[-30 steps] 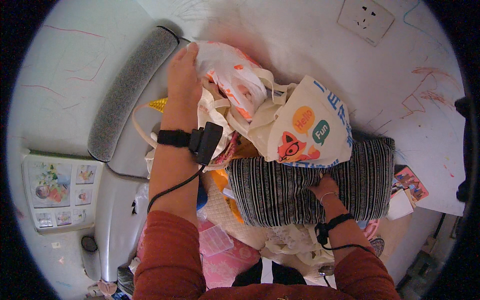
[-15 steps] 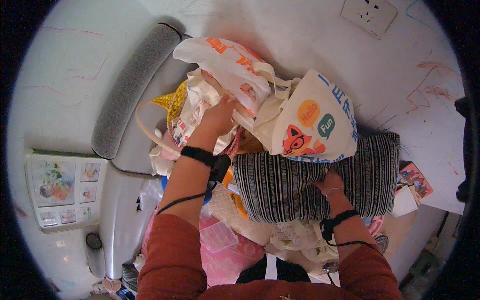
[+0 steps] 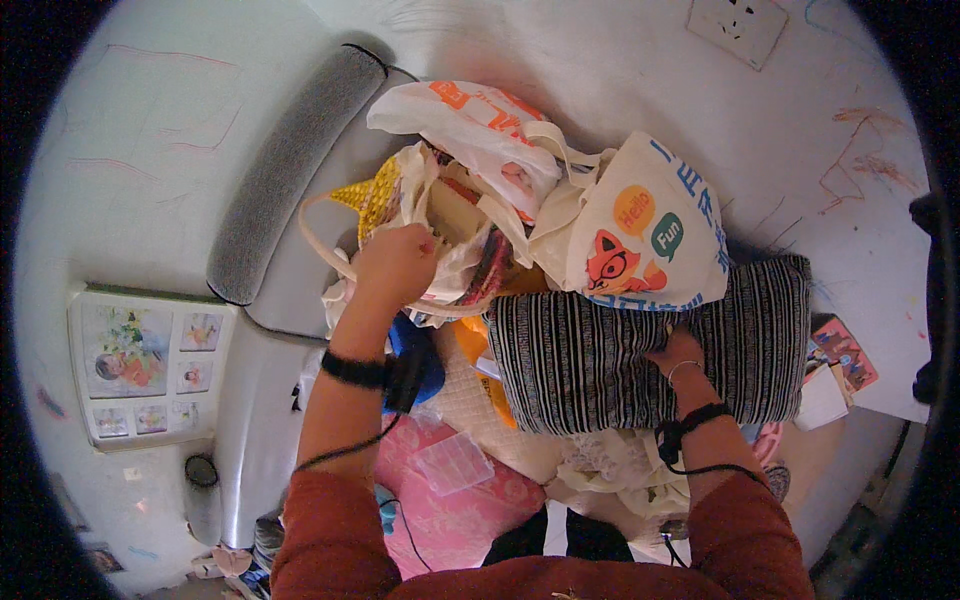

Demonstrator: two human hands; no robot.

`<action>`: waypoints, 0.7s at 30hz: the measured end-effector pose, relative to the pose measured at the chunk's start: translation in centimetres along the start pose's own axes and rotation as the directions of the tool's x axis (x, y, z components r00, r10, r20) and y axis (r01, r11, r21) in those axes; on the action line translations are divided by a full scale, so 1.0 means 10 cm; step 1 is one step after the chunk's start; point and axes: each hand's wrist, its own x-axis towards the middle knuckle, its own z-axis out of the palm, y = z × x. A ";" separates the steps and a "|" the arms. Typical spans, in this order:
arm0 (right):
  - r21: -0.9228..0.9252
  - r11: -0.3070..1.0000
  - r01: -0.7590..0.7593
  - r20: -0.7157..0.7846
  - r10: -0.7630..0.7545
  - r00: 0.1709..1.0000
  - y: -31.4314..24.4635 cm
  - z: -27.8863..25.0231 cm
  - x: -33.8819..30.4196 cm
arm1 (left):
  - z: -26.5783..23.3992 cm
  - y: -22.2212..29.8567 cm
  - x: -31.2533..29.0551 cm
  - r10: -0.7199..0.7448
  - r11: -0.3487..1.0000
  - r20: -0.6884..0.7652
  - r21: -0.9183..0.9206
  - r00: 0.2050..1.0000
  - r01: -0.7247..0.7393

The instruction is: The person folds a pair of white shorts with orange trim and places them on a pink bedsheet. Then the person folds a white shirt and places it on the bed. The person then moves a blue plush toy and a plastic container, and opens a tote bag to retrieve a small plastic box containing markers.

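Looks like a lived-in room in a home; has pale walls [image 3: 620,60] marked with childlike red scribbles [image 3: 868,172], a power socket [image 3: 740,28] at the upper right, and a white frame [image 3: 172,355] of several photographs [image 3: 130,360] on the left; shows its domestic side, too, in a thick grey bolster [image 3: 298,175], a striped cushion [image 3: 570,370], pink flowered fabric [image 3: 510,495] and a cream quilted cover [image 3: 520,450]

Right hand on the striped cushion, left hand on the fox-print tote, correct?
Not quite: in the head view, the left hand is at the open cream bag, not the fox-print tote. The right hand is on the striped cushion.
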 end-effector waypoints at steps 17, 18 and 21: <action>0.067 0.989 0.133 -0.250 -0.112 0.962 -0.08 0.08 -0.39 | 0.26 -0.30 -1.44 -0.321 0.663 -0.270 -0.749 0.908 0.011; 0.122 0.983 0.135 -0.277 -0.097 0.956 -0.18 0.05 -0.51 | 0.27 -0.30 -1.47 -0.324 0.655 -0.275 -0.756 0.905 0.005; 0.846 0.454 0.278 -0.205 -0.205 0.957 -0.78 -0.13 -0.95 | 0.33 -0.33 -1.57 -0.319 0.637 -0.278 -0.771 0.906 -0.012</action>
